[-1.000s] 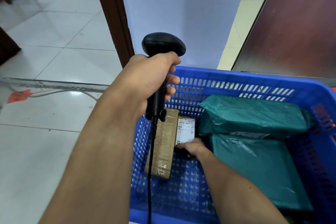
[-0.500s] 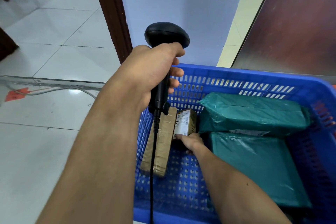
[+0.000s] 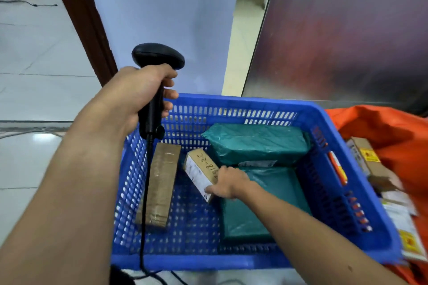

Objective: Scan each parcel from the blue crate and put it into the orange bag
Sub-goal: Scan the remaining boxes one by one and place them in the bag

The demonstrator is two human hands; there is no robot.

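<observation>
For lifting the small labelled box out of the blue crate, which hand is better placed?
Right. The right hand holds the small box inside the blue crate, and the orange bag lies on that side. The left hand is occupied, gripping the scanner.

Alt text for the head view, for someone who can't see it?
The right hand grips a small labelled cardboard box, tilted inside the blue plastic crate, while the left hand holds a black barcode scanner over its left edge. A long brown taped parcel and two teal plastic-wrapped parcels lie in it; the orange fabric bag sits at right.
</observation>
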